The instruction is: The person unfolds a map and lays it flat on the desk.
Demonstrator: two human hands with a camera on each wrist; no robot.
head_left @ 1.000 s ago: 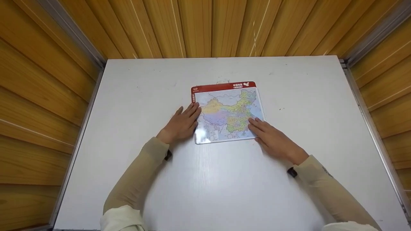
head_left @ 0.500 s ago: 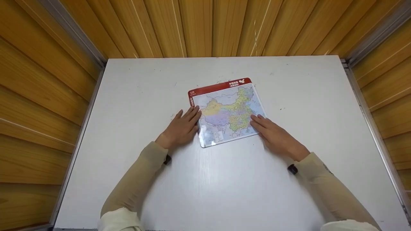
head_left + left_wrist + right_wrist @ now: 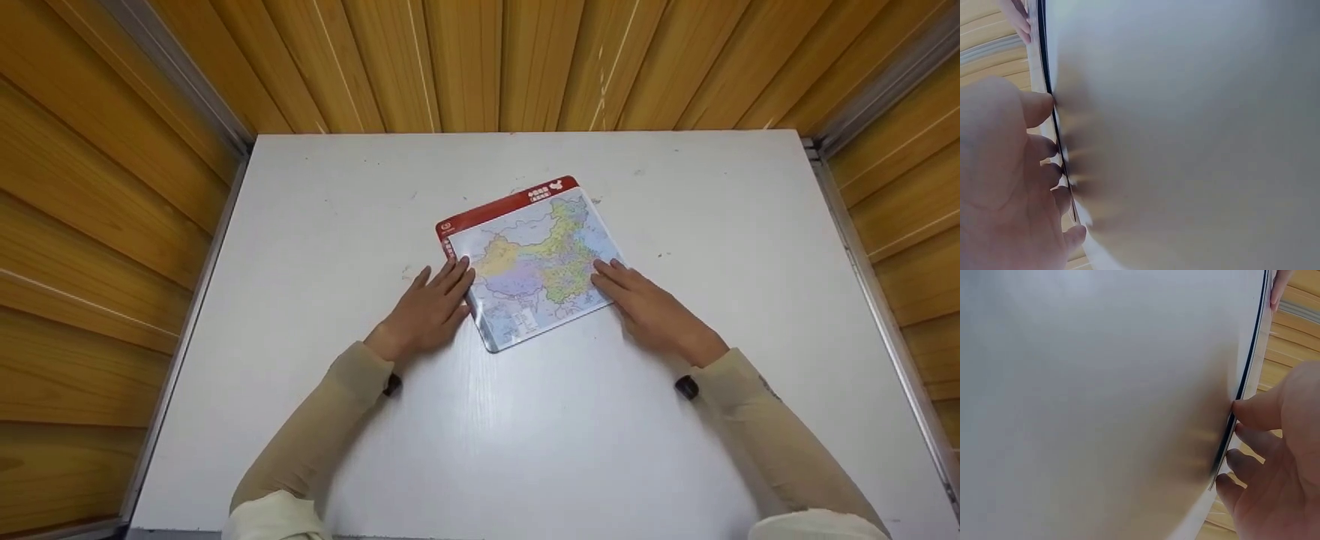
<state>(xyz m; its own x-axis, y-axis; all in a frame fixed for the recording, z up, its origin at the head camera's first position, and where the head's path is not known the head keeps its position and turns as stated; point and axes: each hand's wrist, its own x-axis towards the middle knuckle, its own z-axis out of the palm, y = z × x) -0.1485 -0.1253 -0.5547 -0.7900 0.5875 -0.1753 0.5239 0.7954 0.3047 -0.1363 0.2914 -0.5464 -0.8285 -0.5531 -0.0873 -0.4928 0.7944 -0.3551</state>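
A thin square map board [image 3: 517,262] with a red top border lies tilted on the white table, its upper right corner farthest from me. My left hand [image 3: 427,307] rests its straight fingertips on the board's left side. On the opposite side, the fingers of my right hand [image 3: 656,311] lie flat over the lower right edge. From the left wrist, the left thumb [image 3: 1039,107] touches the board's dark edge [image 3: 1044,50] close to the tabletop. The right wrist view has the right thumb [image 3: 1255,410] at the near edge of the board [image 3: 1251,354].
The white table [image 3: 360,465] reaches toward me and out to both sides. Wood-look panels [image 3: 465,67] stand behind it and along the left and right. Small dark specks dot the tabletop, and a black wrist device [image 3: 686,387] sits under the right sleeve.
The map board has turned counterclockwise on the table. Its upper right corner went away from me and its lower left corner came nearer. Both hands stayed on its sides, shifting slightly.
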